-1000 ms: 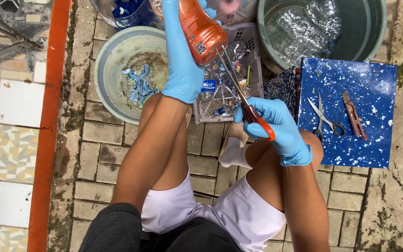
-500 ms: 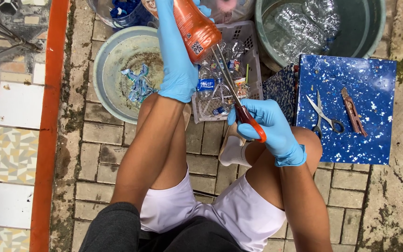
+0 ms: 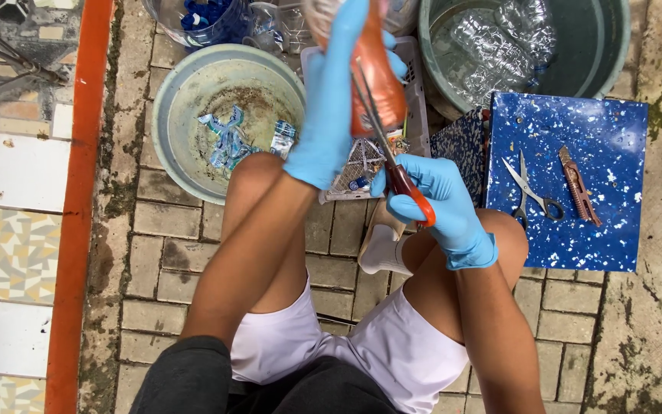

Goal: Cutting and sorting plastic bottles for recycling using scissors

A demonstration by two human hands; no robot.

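Note:
My left hand (image 3: 331, 107), in a blue glove, grips an orange-labelled plastic bottle (image 3: 375, 84) held up over a white crate (image 3: 415, 92). My right hand (image 3: 438, 201), also in a blue glove, holds red-handled scissors (image 3: 396, 165) whose blades reach up against the bottle's label. Both hands are above my knees as I sit over a brick floor.
A grey basin (image 3: 185, 100) with torn label scraps sits at the left. A green tub (image 3: 591, 54) of clear bottles stands at top right. A blue speckled stool (image 3: 568, 130) carries a second pair of scissors (image 3: 530, 192) and a utility knife (image 3: 578, 185).
The bottle and both hands have shifted slightly up and to the right in view; the scissors stay against the label.

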